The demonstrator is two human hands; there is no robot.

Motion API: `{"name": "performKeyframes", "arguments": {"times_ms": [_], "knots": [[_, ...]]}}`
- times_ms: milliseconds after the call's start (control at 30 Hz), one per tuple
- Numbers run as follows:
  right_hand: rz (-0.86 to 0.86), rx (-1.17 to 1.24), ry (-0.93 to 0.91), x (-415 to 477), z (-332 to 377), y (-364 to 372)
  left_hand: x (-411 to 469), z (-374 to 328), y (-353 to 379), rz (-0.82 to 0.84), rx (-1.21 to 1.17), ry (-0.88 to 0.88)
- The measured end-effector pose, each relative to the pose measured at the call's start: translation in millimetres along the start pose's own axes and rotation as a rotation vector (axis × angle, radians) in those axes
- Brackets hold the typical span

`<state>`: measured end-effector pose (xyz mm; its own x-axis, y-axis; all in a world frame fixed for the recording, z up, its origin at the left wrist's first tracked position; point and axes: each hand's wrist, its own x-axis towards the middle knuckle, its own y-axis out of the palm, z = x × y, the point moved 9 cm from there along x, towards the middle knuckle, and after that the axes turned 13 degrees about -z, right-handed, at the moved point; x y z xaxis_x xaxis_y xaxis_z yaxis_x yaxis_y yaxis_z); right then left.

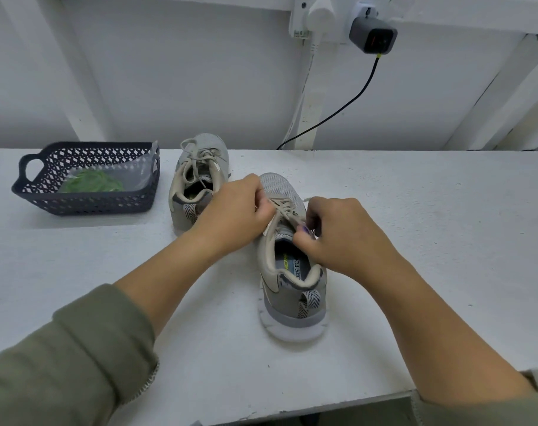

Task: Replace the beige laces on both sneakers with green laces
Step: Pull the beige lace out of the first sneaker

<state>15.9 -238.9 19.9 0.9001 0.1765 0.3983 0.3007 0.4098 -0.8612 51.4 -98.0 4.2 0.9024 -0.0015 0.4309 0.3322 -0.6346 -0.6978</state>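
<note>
Beige laces [284, 207] were threaded through the near sneaker [292, 290], which stood mid-counter with its heel toward the near edge and its toe pointing far. The left hand [234, 213] was curled over the left side of the lacing and gripped a strand, with the fingertips hidden behind the knuckles. The right hand [338, 232] pinched the beige laces at the tongue end between thumb and fingers, one painted nail showing. Which strand each hand held, and whether a knot remained, could not be made out. The insole print was partly covered and only a fragment was legible.

The far sneaker [200, 167] stood just left of and beyond the first. Its heel was partly hidden by the left wrist, and its own laces [197, 158] lay in loose loops over the tongue.

A dark lattice basket [77, 204] sat at the far left of the counter [430, 241], well apart from the hands. It contained a clear bag [135, 173] with green laces [91, 182] inside, blurred by the plastic, so individual strands were not distinguishable.

On the far wall, a grey adapter [372, 35] sat in a socket partly cut off by the top edge. Its black cable [338, 109] dropped behind the counter. The olive sleeves [62, 364] were cropped at the lower corners.
</note>
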Motion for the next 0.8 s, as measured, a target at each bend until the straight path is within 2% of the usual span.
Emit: {"name": "performKeyframes", "arguments": {"times_ms": [67,167,233,300,367,433,467,567,633,700,767,800], "knots": [[-0.010,-0.047,-0.013,0,2,1,2,-6,1,0.069,-0.047,0.052],[-0.049,-0.068,-0.008,-4,3,0,3,-26,4,0.265,-0.057,0.227],[-0.087,-0.064,0.017,-6,2,-3,5,-30,4,0.287,0.009,0.292],[-0.117,-0.064,0.045,-8,-1,-5,9,-24,-2,0.160,0.237,0.342],[-0.138,-0.039,0.067,-10,-4,-5,11,-15,-14,-0.038,0.605,0.359],[-0.155,-0.011,0.075,-11,-6,-4,7,-11,-19,-0.098,0.789,0.316],[-0.160,-0.002,0.077,-12,-7,-4,5,-14,-16,-0.066,0.738,0.309],[-0.166,0.033,0.094,-13,-8,-3,4,-32,0,0.139,0.329,0.367],[-0.170,0.042,0.100,-13,-9,-3,3,-37,1,0.175,0.258,0.418],[-0.170,0.047,0.101,-13,-9,-3,4,-29,-8,0.048,0.326,0.426],[-0.169,0.057,0.111,-14,-10,-2,7,-13,-24,-0.137,0.593,0.326],[-0.173,0.067,0.116,-14,-10,-3,9,-5,-33,-0.180,0.716,0.238]]}}
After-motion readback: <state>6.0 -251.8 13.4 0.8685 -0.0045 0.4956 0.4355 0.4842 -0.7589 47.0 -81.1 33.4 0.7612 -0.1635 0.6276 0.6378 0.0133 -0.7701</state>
